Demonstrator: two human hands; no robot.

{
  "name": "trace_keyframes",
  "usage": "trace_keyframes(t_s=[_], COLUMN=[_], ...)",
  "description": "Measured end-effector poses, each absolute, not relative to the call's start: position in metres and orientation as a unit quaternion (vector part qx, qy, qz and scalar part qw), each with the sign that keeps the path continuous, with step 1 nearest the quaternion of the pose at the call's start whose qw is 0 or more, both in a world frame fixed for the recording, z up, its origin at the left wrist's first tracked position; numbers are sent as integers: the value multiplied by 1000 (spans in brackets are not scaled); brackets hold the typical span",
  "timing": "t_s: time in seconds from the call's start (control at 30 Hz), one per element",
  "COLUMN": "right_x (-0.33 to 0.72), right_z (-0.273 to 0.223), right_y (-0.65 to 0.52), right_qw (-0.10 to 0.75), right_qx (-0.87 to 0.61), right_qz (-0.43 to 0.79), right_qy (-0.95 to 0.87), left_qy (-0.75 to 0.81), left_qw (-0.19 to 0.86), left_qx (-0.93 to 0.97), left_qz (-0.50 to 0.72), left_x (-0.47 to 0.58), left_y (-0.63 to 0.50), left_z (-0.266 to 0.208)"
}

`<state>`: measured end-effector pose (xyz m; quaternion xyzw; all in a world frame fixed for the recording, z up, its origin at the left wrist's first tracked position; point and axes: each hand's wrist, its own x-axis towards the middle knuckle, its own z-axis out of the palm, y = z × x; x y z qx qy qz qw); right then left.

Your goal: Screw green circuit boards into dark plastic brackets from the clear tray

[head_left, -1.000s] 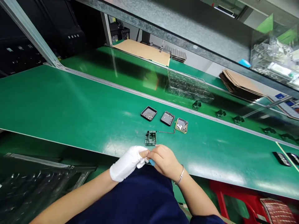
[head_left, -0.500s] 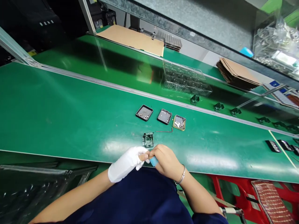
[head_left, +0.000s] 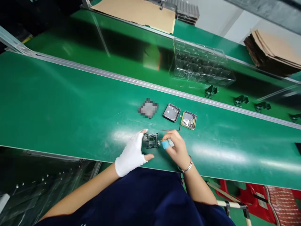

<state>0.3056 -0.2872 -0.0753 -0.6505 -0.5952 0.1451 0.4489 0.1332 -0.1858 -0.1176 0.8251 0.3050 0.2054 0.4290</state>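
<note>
A dark green open-framed plastic part (head_left: 152,141) lies on the green table, with several posts and slots showing. My left hand (head_left: 132,153), in a white glove with bare fingertips, spreads thumb and fingers apart at the part's left side; whether it touches the part I cannot tell. On the part's right side, my right hand (head_left: 175,146) pinches thumb and forefinger together, a blue wrap round one finger. Whatever sits between those fingertips is too small to name. Just beyond my right hand lies an L-shaped hex key (head_left: 166,130).
Two shallow trays of small metal pieces, one black (head_left: 171,112) and one yellowish (head_left: 188,120), stand beyond the hex key. Left of them is a pixelated item (head_left: 148,108). A metal rail (head_left: 131,81) crosses the table; behind it are a clear blister tray (head_left: 202,64) and several dark green parts (head_left: 211,91).
My hands, earlier together near the table edge, have separated and moved forward to either side of the dark green part. My left hand has opened. The view has shifted too.
</note>
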Motion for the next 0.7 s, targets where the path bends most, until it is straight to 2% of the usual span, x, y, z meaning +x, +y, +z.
trace_keyframes(t_s=[0.1, 0.37, 0.57, 0.7], right_x=[312, 301, 304, 302], right_z=[-86, -105, -105, -106], right_y=[-285, -293, -295, -295], right_qw=[412, 427, 416, 425], right_qx=[-650, -647, -651, -660], right_qz=[157, 133, 124, 133], right_qy=[-619, -617, -622, -605], left_qy=[280, 200, 199, 186], left_qw=[385, 445, 403, 329], left_qx=[861, 858, 878, 907], left_qz=[180, 159, 167, 187], left_x=[145, 153, 155, 156], left_y=[-186, -186, -189, -191], left_z=[-130, -115, -112, -111])
